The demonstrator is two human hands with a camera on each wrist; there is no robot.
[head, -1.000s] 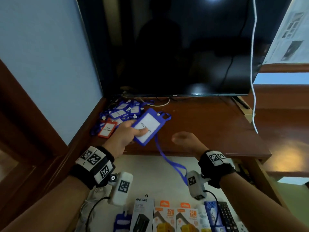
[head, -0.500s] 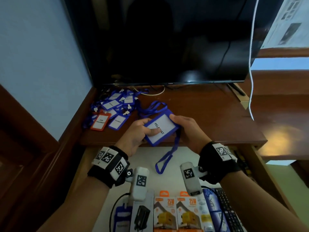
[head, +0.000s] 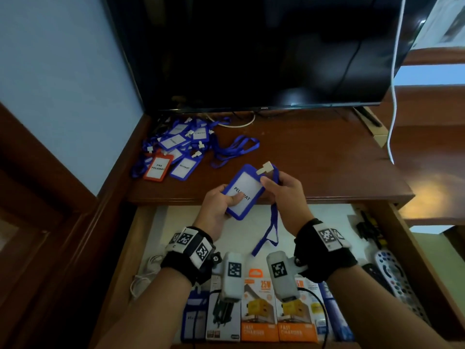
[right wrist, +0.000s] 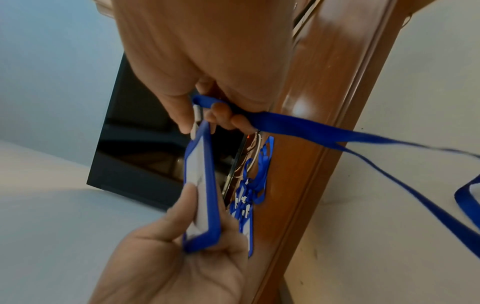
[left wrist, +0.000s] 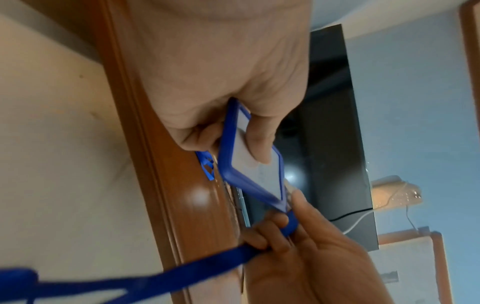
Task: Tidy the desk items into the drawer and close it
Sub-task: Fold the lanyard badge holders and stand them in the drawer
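Both hands grip one blue badge holder; left hand pinching its lower end, right hand its lanyard; print partly thumb-covered

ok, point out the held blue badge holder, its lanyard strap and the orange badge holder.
held blue badge holder (head: 242, 191): head view, white card face.
lanyard strap (head: 273, 222): head view, hanging stretch.
orange badge holder (head: 158, 166): head view, white card face.

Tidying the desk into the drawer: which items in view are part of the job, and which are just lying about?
Part of the job:
- blue badge holder, in the left hand
- its lanyard, in the right hand
- badge pile on the desk
- open drawer

Lying about:
- monitor
- charger boxes and remote, already in the drawer
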